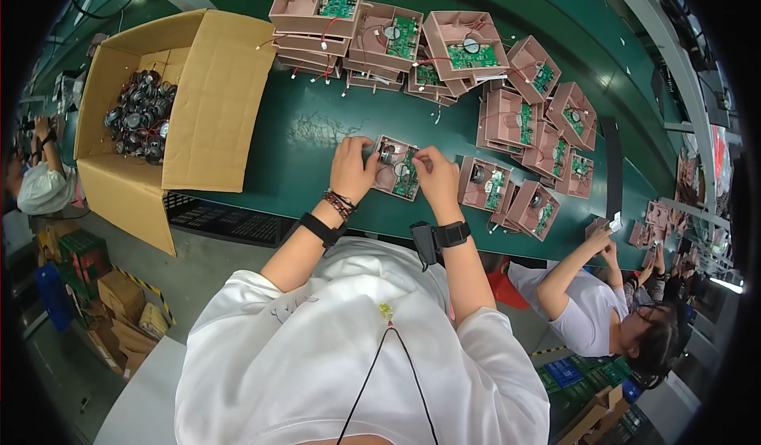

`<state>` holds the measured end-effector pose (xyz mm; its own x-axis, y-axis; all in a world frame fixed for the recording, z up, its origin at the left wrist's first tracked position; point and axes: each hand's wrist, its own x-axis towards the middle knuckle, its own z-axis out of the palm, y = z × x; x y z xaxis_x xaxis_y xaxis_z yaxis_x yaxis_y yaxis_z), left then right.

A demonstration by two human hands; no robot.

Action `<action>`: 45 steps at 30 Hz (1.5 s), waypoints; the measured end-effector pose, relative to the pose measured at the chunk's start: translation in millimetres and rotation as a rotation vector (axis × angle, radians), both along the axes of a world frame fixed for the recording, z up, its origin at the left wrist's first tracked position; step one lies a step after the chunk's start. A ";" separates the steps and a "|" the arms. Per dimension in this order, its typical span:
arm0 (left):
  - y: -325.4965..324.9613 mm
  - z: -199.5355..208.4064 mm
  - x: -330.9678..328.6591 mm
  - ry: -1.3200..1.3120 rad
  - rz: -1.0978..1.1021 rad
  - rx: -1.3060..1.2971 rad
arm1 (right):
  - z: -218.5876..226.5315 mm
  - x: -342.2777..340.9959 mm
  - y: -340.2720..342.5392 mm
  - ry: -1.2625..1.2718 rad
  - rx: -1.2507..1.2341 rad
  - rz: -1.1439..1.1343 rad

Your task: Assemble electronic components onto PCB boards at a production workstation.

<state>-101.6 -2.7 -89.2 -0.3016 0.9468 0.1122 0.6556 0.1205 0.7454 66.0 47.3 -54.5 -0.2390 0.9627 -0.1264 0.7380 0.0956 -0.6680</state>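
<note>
A small pink plastic housing [384, 185] lies on the green table in front of me. Inside it are a round black speaker [386, 154] and a green circuit board [405, 180] with a round part and wires. My left hand [353, 167] grips the housing's left edge, its fingers curled beside the speaker. From the right, my right hand [438, 178] reaches over the far right side of the housing with thumb and fingers pinched together. What that pinch holds is too small to make out.
An open cardboard box [218, 100] at the left holds a heap of round black speakers [143, 116]. Stacked pink housings [468, 44] with boards and loose wires line the far side. More housings [482, 183] stand close by my right hand. A co-worker [590, 306] sits at the right.
</note>
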 end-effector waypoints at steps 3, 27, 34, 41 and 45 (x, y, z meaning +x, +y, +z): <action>-9.1 -5.8 0.2 -0.053 0.002 -0.047 | -15.3 3.4 0.1 0.034 0.080 0.009; -24.5 -12.4 3.4 -0.131 -0.074 -0.192 | -54.1 -0.7 1.3 0.046 0.223 -0.084; -24.0 -13.6 3.2 -0.134 -0.081 -0.192 | -44.7 -3.3 1.1 -0.004 0.209 -0.085; -22.9 -8.7 2.1 -0.172 -0.088 -0.214 | -25.1 -10.2 5.5 -0.241 0.464 0.134; -22.6 -8.6 0.8 -0.182 -0.088 -0.243 | -23.4 -8.5 6.7 -0.340 0.575 0.253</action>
